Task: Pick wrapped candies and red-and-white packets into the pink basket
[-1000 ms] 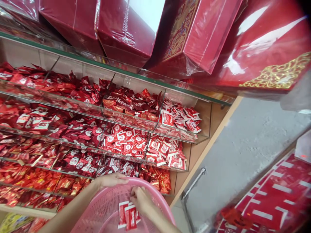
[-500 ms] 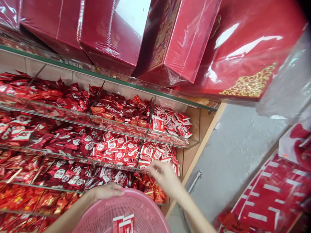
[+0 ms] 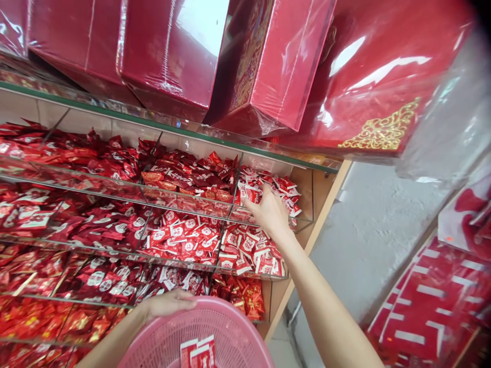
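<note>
My left hand (image 3: 171, 302) is closed on the rim of a pink plastic basket (image 3: 153, 340), its fingers along the far edge. Several red-and-white wrapped packets (image 3: 198, 353) lie at the bottom of the basket. Higher up, my right hand (image 3: 269, 209) reaches over the clear front lip of the top right compartment. Its thumb is held apart from the fingers, over the small red-and-white candy packets (image 3: 286, 186) there. One packet (image 3: 249, 194) lies just beside the thumb. The fingertips are partly hidden behind the hand, and no packet shows lifted in it.
Tiered bins with clear dividers hold dark red packets (image 3: 192, 171), white-labelled red packets (image 3: 184, 235) and orange-red packets (image 3: 32, 317). Large wrapped red boxes (image 3: 172, 56) stand on the glass shelf (image 3: 161, 121) above. A wooden side panel (image 3: 318, 225) and grey wall (image 3: 368, 220) border the right.
My right hand has moved up from the second-row right compartment to the one above it. The left hand and basket have hardly moved; the view has shifted slightly.
</note>
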Available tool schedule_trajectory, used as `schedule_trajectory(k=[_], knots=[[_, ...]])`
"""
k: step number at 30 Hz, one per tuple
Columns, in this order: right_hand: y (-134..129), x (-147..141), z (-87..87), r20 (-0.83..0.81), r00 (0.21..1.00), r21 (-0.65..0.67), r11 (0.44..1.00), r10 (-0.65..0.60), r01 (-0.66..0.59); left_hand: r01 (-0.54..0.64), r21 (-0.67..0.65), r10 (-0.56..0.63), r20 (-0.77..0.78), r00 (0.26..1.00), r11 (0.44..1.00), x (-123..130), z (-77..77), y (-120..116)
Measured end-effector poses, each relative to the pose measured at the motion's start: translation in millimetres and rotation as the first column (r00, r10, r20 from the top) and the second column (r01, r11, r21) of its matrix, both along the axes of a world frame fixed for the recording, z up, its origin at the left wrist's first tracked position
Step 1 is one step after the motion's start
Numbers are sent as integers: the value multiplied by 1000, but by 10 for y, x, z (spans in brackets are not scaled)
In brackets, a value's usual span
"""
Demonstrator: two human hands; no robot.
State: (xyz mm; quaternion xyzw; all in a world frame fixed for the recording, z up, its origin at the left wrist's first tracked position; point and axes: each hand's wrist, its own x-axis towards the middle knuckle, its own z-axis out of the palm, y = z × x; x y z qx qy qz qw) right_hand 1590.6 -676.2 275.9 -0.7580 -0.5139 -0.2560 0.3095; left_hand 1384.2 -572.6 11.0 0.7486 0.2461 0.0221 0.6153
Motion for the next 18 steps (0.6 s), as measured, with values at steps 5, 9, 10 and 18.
schedule_trajectory(k=[5,9,10,18], knots=[[2,15,-27,-10,997,87,994,72,-71,-58,-65,62,59,996,996,-20,13,-36],[-36,9,-90,29,984,237,955,176,-178,-105,-82,107,16,994,991,-9,37,-54],[-71,3,-117,51,977,274,938,206,-212,-114,-80,115,11,993,990,-6,37,-54],[-453,-159,-419,207,911,220,891,356,-398,-85,-85,90,51,995,993,34,-7,-41]])
